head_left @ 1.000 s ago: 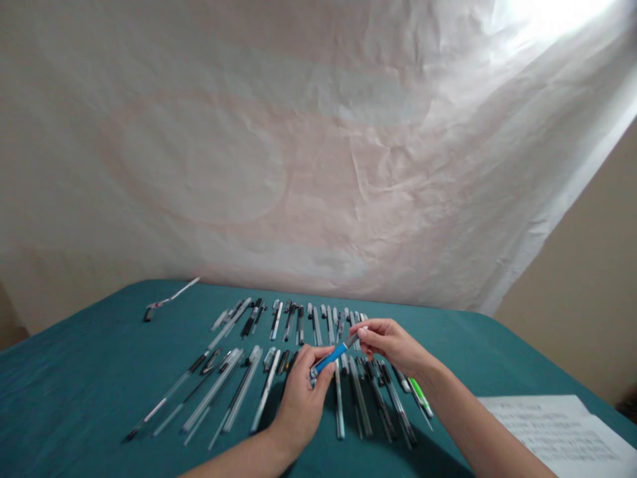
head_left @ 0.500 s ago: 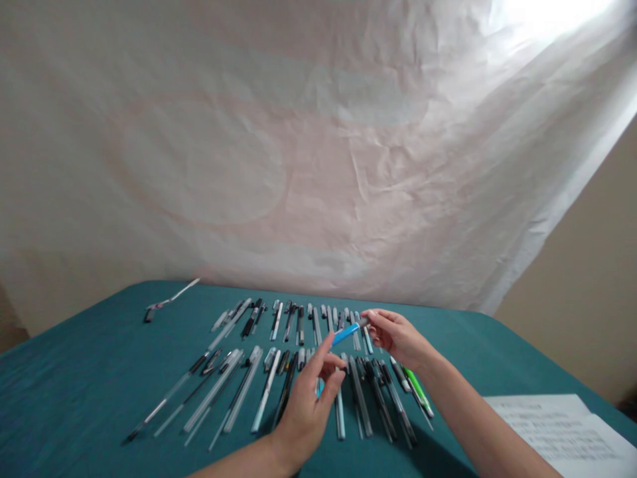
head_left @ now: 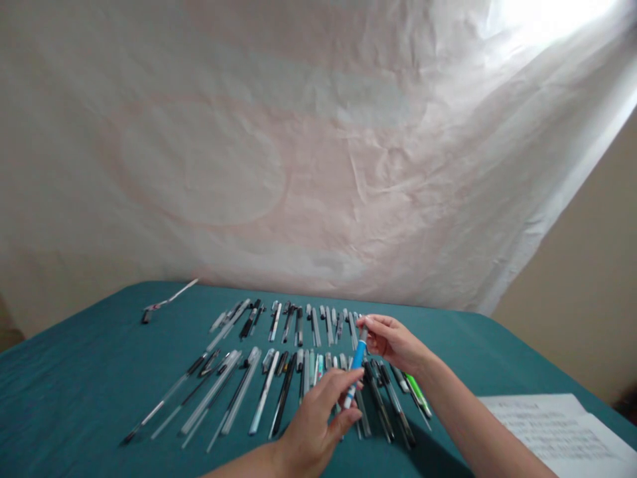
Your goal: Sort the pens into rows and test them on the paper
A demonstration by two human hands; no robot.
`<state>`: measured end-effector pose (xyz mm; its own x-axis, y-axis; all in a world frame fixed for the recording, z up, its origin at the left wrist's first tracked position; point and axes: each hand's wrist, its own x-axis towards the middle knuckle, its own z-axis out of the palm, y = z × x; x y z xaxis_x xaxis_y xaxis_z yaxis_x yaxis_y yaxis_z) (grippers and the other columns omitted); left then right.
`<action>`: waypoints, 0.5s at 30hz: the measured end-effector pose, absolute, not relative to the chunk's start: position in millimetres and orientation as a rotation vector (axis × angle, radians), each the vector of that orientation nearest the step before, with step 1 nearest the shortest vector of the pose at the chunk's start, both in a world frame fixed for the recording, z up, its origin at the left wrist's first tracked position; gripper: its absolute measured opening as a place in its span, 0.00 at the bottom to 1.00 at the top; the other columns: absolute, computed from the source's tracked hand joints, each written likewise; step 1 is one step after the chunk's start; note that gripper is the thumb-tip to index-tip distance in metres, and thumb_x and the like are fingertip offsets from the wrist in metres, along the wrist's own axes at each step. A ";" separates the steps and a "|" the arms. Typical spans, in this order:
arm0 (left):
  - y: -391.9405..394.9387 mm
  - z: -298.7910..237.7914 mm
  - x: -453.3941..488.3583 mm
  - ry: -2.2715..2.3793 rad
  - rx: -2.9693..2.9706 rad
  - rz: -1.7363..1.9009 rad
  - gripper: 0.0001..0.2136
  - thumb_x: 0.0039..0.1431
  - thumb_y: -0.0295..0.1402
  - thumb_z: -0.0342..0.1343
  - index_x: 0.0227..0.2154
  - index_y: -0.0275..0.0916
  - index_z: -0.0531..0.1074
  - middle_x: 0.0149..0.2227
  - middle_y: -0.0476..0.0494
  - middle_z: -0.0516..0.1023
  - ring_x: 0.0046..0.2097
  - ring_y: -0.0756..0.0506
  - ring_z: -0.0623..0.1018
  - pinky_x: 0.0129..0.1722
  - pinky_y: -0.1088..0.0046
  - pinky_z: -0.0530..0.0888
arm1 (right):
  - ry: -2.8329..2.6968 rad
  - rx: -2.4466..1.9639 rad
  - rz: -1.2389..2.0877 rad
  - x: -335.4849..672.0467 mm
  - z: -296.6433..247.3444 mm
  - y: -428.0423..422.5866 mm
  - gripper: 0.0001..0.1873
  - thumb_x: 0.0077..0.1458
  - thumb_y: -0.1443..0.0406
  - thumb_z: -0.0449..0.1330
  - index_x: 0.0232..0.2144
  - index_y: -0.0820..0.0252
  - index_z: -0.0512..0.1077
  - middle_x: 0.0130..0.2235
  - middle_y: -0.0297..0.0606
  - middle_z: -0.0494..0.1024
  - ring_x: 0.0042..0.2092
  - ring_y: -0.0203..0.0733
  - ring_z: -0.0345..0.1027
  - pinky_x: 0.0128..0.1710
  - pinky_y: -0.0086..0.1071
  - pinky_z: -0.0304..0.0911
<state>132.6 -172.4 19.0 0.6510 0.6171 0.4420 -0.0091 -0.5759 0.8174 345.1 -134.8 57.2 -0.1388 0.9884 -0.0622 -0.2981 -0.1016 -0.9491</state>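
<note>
A blue pen (head_left: 357,357) with a white lower end and a grey upper end is raised above the table, tilted steeply. My right hand (head_left: 393,342) pinches its grey end between thumb and fingertips. At the white end, my left hand (head_left: 321,415) has its thumb and index finger around the pen. Beneath and around both hands lie rows of pens taken apart: clear barrels, caps and thin refills. A green pen (head_left: 418,395) lies just below my right wrist. My left hand hides some of the near row.
The green tablecloth (head_left: 89,392) carries two rows of pen parts, including a black pen (head_left: 283,401). Printed paper sheets (head_left: 552,425) lie at the right. A thin white strip with a dark end (head_left: 169,300) lies far left. A pale sheet (head_left: 318,166) hangs behind.
The blue pen has swung from a near-level slant to a steep tilt, its lower end now nearer me. My left hand has moved down and right, with its fingers closing round that end.
</note>
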 end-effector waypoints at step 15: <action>-173.8 19.8 133.7 0.429 2.317 0.907 0.09 0.56 0.33 0.49 0.39 0.41 0.71 0.33 0.43 0.68 0.35 0.49 0.69 0.36 0.75 0.67 | -1.366 -0.917 1.251 319.6 71.9 -149.0 0.17 0.45 0.58 0.62 0.29 0.57 0.57 0.26 0.30 0.72 0.20 0.27 0.58 0.19 0.23 0.55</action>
<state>133.7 -173.8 19.8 0.7131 0.4910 0.5005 0.0754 -0.7634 0.6415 319.6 -149.0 71.9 -0.1859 0.9650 0.1851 -0.0995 0.1689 -0.9806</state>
